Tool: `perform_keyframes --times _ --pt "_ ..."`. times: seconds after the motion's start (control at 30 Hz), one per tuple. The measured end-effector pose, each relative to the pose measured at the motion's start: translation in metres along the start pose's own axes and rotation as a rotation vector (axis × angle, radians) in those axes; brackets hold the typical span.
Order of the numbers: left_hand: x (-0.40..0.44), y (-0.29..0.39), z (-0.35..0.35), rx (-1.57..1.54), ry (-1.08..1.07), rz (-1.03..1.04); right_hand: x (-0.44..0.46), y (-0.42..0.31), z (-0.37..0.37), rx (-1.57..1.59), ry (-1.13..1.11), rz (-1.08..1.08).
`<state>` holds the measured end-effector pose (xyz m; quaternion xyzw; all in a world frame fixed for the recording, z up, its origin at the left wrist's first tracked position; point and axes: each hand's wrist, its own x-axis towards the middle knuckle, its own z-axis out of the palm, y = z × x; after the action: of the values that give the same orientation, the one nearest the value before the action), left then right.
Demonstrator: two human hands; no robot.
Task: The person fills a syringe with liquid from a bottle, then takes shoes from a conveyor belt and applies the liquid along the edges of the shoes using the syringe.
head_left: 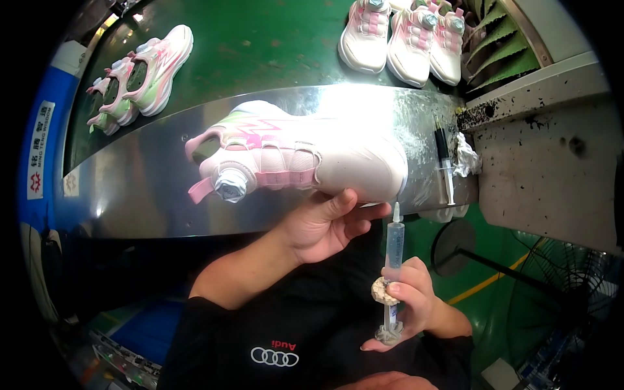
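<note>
A white and pink sneaker (354, 162) with a dial (231, 184) at its collar is tilted over the metal ledge, toe to the right. My left hand (325, 224) grips the sneaker's near side close to the toe, its thumb against the upper and some fingers hidden below. In my right hand (413, 296) is a clear syringe (394, 244) held upright, partly filled with clear liquid. Lumpy whitish material is wrapped about its flange and plunger end. The syringe's nozzle points at the sole edge by the toe; whether it touches, I cannot tell.
On the metal ledge (130, 188) to the right lie a dark syringe (443, 149) and crumpled white tissue (466, 156). Similar sneakers stand on the green belt, several at left (162, 68) and several at right (364, 39). A machine housing (546, 149) borders the right side, with a fan (578, 279) below.
</note>
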<state>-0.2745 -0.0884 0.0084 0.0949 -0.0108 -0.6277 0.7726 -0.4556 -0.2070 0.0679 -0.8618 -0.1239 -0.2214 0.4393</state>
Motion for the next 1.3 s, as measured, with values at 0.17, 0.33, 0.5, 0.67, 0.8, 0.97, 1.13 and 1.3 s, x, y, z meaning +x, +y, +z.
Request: perform_keyframes --times 0.17,0.33,0.5,0.67,0.8,0.97,1.13,1.3 --pt "0.000 0.000 0.006 -0.009 0.019 0.007 -0.001 0.001 0.002 -0.017 0.009 -0.023" --pt "0.002 0.000 0.005 -0.011 0.017 0.015 0.001 0.004 0.001 -0.030 0.017 -0.031" --pt "0.000 -0.003 -0.004 -0.021 0.044 0.000 -0.016 0.003 -0.003 -0.035 0.121 -0.125" --pt "-0.076 -0.001 -0.015 0.013 0.137 -0.091 -0.027 0.052 0.000 -0.137 0.182 -0.024" --pt "-0.155 0.012 0.008 0.112 0.390 0.164 0.000 0.107 0.018 -0.062 0.138 0.060" --pt "-0.172 0.039 0.015 0.566 0.619 0.304 0.040 0.121 0.027 -0.097 0.179 0.013" --pt "-0.130 0.107 -0.006 0.884 0.550 0.342 0.044 0.129 0.031 -0.175 0.226 -0.120" --pt "0.021 0.193 -0.018 0.901 0.335 0.267 0.045 0.128 0.033 -0.254 0.276 -0.123"
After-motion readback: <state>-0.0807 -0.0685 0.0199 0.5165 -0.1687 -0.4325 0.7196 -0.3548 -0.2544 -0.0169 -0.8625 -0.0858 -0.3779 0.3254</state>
